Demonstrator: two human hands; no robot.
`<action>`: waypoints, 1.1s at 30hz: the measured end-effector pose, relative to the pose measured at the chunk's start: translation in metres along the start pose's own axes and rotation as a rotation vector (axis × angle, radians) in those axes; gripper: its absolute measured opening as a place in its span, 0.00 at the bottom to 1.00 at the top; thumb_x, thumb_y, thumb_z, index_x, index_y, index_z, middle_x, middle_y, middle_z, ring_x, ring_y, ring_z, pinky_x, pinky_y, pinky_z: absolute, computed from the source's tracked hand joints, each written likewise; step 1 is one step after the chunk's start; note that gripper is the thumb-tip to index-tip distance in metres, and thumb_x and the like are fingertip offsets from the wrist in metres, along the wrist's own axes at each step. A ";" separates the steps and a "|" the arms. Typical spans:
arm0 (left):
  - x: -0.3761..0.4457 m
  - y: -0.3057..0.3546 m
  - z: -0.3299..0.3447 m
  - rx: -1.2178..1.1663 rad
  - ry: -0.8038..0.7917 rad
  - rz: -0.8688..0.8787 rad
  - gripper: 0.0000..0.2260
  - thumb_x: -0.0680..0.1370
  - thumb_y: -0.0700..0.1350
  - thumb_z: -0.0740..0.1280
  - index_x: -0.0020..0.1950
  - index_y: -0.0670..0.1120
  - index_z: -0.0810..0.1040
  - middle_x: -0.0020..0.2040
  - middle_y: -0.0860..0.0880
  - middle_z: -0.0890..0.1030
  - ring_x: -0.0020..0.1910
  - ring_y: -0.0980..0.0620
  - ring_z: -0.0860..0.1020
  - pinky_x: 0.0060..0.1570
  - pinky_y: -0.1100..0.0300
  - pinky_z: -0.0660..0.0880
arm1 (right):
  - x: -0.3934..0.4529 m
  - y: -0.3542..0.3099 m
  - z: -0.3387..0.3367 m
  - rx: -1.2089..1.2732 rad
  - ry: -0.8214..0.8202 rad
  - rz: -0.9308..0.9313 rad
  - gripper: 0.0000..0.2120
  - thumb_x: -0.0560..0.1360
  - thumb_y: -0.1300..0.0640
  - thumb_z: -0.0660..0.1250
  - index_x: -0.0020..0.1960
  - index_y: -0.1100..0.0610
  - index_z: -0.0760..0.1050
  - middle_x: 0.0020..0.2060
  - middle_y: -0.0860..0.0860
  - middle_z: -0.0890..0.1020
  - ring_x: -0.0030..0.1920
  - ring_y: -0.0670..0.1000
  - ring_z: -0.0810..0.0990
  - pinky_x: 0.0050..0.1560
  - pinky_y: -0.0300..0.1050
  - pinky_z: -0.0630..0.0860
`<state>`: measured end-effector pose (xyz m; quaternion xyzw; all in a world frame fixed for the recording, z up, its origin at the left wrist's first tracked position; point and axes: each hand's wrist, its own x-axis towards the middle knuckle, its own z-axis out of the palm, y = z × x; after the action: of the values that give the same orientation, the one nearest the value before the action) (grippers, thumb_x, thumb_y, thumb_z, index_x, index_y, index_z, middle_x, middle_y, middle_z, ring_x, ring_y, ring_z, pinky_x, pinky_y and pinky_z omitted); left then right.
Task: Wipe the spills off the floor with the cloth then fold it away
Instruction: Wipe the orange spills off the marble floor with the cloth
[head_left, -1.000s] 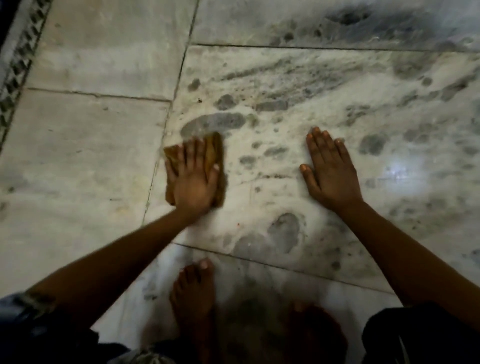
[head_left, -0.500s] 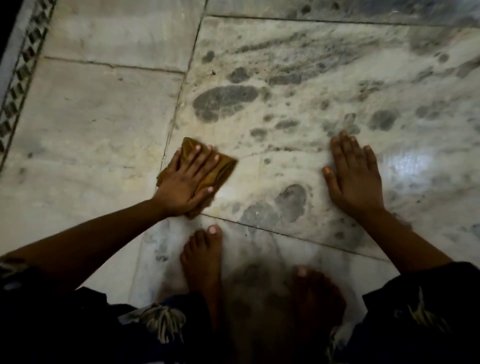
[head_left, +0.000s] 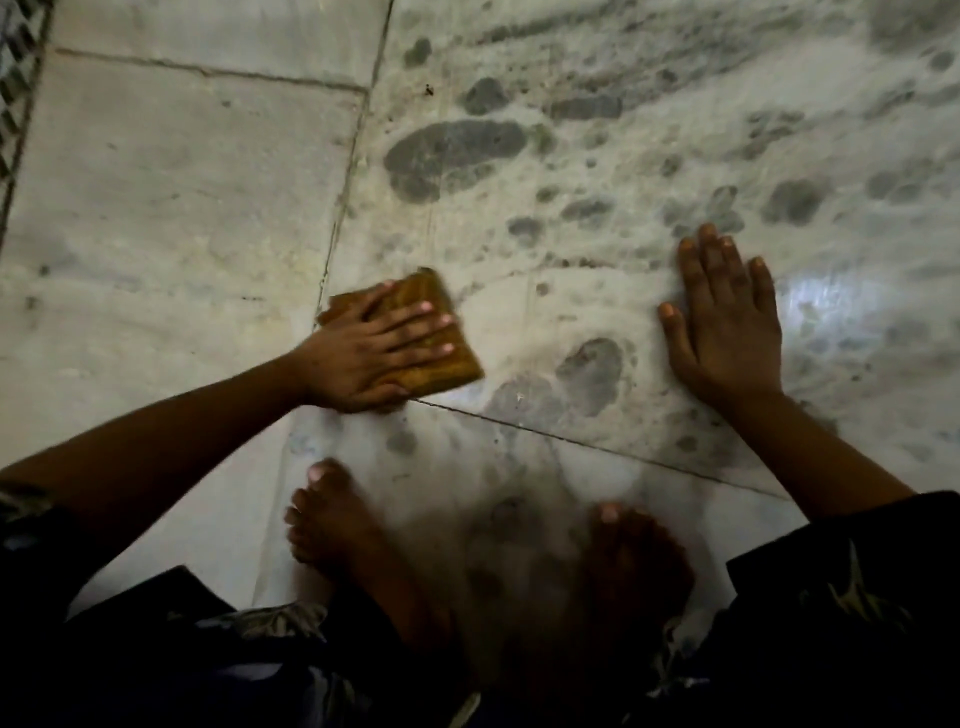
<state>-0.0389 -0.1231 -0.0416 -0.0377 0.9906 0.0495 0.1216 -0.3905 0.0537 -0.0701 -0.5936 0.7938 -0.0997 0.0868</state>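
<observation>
A folded mustard-brown cloth (head_left: 452, 364) lies flat on the marble floor (head_left: 171, 208) near a tile joint. My left hand (head_left: 369, 348) presses down on the cloth with fingers spread, pointing right. My right hand (head_left: 727, 327) rests flat on the floor, palm down, holding nothing, well to the right of the cloth. Dark wet patches (head_left: 452, 156) mark the tile beyond the cloth, and another wet patch (head_left: 587, 369) lies between my two hands.
My two bare feet (head_left: 332, 519) stand on the tile just below the hands. A patterned dark border (head_left: 15, 83) runs along the far left edge. A bright reflection (head_left: 821, 301) shines on the wet floor beside my right hand.
My left hand has slid the cloth toward me and to the right, turning from fingers pointing away to fingers pointing right. My right hand has stayed planted on the floor.
</observation>
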 end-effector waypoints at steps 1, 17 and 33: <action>-0.010 -0.004 0.000 0.010 -0.001 -0.071 0.27 0.80 0.59 0.45 0.77 0.53 0.47 0.78 0.51 0.44 0.77 0.47 0.48 0.70 0.37 0.46 | 0.000 0.000 -0.001 0.006 0.005 0.004 0.29 0.78 0.45 0.47 0.76 0.58 0.53 0.75 0.57 0.56 0.75 0.54 0.55 0.73 0.51 0.46; 0.056 0.040 -0.006 -0.098 0.174 -0.491 0.26 0.78 0.57 0.48 0.75 0.51 0.56 0.75 0.46 0.60 0.75 0.45 0.56 0.71 0.44 0.46 | 0.000 0.000 0.000 0.017 0.025 0.004 0.29 0.78 0.47 0.49 0.76 0.57 0.55 0.75 0.56 0.57 0.75 0.54 0.56 0.73 0.51 0.48; 0.148 0.066 -0.013 -0.067 0.186 -0.068 0.25 0.76 0.57 0.53 0.71 0.50 0.68 0.70 0.42 0.70 0.71 0.39 0.64 0.68 0.38 0.49 | 0.001 0.004 -0.001 0.093 0.059 0.015 0.26 0.79 0.50 0.48 0.74 0.61 0.60 0.73 0.58 0.63 0.73 0.55 0.60 0.72 0.49 0.51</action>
<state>-0.1906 -0.0681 -0.0589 -0.0797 0.9936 0.0749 0.0292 -0.3950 0.0538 -0.0707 -0.5796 0.7951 -0.1532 0.0917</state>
